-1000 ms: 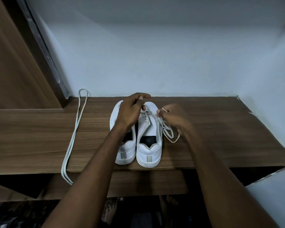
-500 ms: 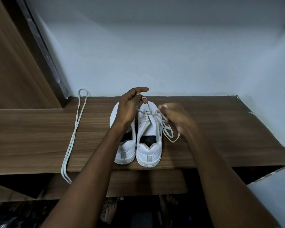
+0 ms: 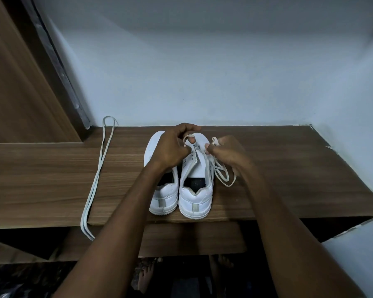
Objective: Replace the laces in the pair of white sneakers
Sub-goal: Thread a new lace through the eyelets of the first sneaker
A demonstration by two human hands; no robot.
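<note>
Since a second ago the left hand [image 3: 170, 147] has lifted a loop of the lace [image 3: 190, 137] off the right shoe's toe and come back down toward the eyelets, while the right hand [image 3: 226, 152] has stayed by the shoe's outer side.

From the left: a loose lace [image 3: 97, 177] lies doubled along the shelf [image 3: 52, 168], its ends hanging over the front edge, well apart from the shoes. The left shoe [image 3: 163, 196] stands beside it with no lace visible, mostly under the left wrist. The left hand pinches the loop above the right shoe [image 3: 195, 196]; the right hand's fingers are curled round the other run, with slack trailing onto the shelf by the shoe.

This looks like unthreading the last rows. To do it well, draw each crossing out straight along its eyelet, feed slack from the right as the left pulls, and brace the shoe so it does not slide toward the edge
</note>
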